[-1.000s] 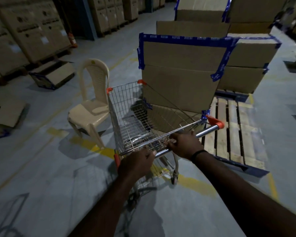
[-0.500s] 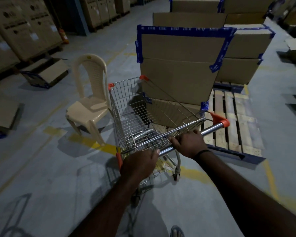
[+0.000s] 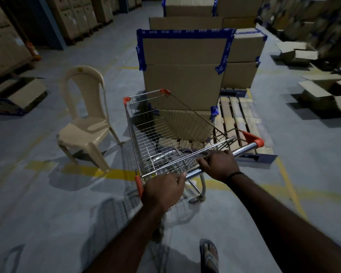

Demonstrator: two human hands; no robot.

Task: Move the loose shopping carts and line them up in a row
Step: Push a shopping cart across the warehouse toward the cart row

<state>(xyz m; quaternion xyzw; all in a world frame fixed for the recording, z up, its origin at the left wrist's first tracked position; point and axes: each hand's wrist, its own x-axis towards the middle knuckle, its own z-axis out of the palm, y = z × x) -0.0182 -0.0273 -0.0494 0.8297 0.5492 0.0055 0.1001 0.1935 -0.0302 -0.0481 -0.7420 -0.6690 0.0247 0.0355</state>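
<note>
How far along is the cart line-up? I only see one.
Done: nothing visible; no row of carts shows. In hand: the left hand and right hand grip the handle of a silver wire shopping cart with orange corners, beside a beige plastic chair. Left: wheeling it into a row.

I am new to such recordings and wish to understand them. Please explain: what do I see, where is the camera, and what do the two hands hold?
There is no machine here: a person works with bare hands. The camera sits on the person's head and looks forward and down, so you see their own arms. The left hand and the right hand both grip the handle bar of a wire shopping cart. It stands on a grey floor with yellow lines. Left of it is a beige plastic chair; ahead are taped cardboard boxes and a wooden pallet. A sandalled foot shows at the bottom.
</note>
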